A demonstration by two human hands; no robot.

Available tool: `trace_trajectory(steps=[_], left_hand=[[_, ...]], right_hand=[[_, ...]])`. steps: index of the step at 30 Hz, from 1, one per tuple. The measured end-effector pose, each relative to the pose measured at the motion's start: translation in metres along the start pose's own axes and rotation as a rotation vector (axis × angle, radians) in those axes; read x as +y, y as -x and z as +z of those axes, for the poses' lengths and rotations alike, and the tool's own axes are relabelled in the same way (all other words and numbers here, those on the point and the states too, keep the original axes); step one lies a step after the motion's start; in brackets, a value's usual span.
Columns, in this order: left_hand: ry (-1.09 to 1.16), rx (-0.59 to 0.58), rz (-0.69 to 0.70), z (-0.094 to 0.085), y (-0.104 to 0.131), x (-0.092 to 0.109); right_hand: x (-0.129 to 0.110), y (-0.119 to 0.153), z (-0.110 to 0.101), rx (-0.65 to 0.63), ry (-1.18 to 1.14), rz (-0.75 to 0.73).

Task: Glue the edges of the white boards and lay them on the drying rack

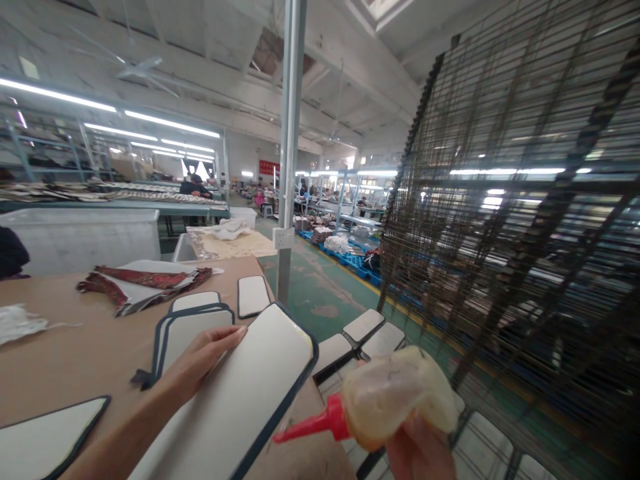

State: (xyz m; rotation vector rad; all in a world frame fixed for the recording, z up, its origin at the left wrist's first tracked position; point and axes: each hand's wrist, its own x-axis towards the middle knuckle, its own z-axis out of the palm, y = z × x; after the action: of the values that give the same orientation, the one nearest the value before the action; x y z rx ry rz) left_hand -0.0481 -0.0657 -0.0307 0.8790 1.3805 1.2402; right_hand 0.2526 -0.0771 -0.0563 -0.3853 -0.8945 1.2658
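Observation:
My left hand (213, 350) grips the upper left edge of a long white panel (250, 380) with dark blue edging, holding it tilted above the table. Yellowish glue shows along the panel's rounded top corner. In my right hand (420, 447) is a translucent glue bottle (395, 393) with a red nozzle, lying sideways and pointing left. The nozzle tip is close to the panel's right edge; whether it touches, I cannot tell. Similar edged panels (193, 333) lie stacked behind my left hand, and another panel (55, 433) lies at lower left.
The brown table (120, 347) also bears folded red-and-grey fabric (150, 283) and white scraps (20, 323). A metal post (287, 200) with a socket rises at the table's far corner. To the right stands a tall wire rack (500, 200). More panels (383, 340) lie low behind the bottle.

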Motion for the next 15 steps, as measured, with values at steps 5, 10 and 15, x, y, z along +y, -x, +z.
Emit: trace_trajectory(steps=[5,10,15], left_hand=[[-0.183,-0.066,0.073,0.005,0.012,0.018],[-0.294,-0.222,0.093,0.004,0.020,0.030],[-0.221,-0.249,0.074,0.007,0.023,0.032]], right_hand=[[-0.029,-0.035,0.027,0.010,-0.029,-0.067],[-0.045,-0.068,0.032,-0.162,0.066,-0.060],[-0.044,-0.078,0.031,-0.262,0.105,-0.058]])
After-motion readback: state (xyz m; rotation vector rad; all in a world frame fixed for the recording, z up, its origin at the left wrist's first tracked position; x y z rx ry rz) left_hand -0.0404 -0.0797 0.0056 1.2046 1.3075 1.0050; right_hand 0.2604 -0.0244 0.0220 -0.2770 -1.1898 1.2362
